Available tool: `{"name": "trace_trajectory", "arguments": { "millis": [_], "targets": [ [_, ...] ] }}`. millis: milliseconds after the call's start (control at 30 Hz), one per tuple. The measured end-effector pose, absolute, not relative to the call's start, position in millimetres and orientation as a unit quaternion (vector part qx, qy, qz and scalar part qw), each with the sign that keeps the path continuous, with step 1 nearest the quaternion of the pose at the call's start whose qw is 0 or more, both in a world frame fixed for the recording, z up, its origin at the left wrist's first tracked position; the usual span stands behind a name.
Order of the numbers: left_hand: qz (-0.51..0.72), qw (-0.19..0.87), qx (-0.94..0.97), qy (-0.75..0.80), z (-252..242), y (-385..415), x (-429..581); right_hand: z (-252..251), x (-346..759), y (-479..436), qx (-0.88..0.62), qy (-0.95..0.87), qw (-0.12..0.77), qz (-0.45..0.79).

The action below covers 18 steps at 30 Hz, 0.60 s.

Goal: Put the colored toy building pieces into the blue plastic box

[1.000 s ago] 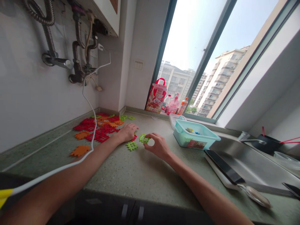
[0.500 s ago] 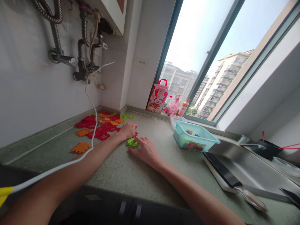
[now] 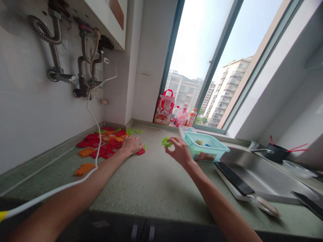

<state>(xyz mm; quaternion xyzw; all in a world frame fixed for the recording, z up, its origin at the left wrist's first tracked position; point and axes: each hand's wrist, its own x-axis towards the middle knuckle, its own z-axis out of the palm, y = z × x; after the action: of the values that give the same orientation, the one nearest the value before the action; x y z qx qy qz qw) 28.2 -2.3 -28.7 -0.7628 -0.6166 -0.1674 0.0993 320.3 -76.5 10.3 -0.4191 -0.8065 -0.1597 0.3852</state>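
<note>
My right hand is raised above the middle of the counter. It pinches a lime-green puzzle piece with notched edges between thumb and fingers. On the left, my left hand rests low with its fingers curled down onto a red puzzle piece; the fingertips are partly hidden. A bit of green shows beside that piece. Red puzzle pieces lie in a cluster left of this hand, mixed with orange pieces. Several loose green pieces lie behind the hand.
A turquoise plastic bin holding a few small pieces stands right of my right hand, its clear lid behind it. A white cable crosses the cluster and my left forearm. A phone lies beside the steel sink.
My right hand has lifted a green puzzle piece off the counter and carried it right, toward the bin. My left hand stays by the cluster. The view has shifted slightly.
</note>
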Motion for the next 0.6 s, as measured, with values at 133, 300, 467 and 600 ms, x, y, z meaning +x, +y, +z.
{"name": "trace_trajectory", "arguments": {
  "millis": [133,300,467,600],
  "targets": [
    [-0.158,0.097,-0.772,-0.608,-25,-8,34,47,410,-66,-0.518,-0.653,0.475,-0.283],
    [-0.176,0.07,-0.801,-0.569,-27,-13,45,47,478,-63,-0.619,-0.551,0.469,-0.305],
    [-0.231,-0.044,-0.851,-0.47,-33,-11,44,36,465,-57,-0.646,-0.623,0.387,-0.212],
    [-0.247,-0.091,-0.878,-0.4,-35,-12,42,24,398,-59,-0.526,-0.716,0.407,-0.212]
  ]
}}
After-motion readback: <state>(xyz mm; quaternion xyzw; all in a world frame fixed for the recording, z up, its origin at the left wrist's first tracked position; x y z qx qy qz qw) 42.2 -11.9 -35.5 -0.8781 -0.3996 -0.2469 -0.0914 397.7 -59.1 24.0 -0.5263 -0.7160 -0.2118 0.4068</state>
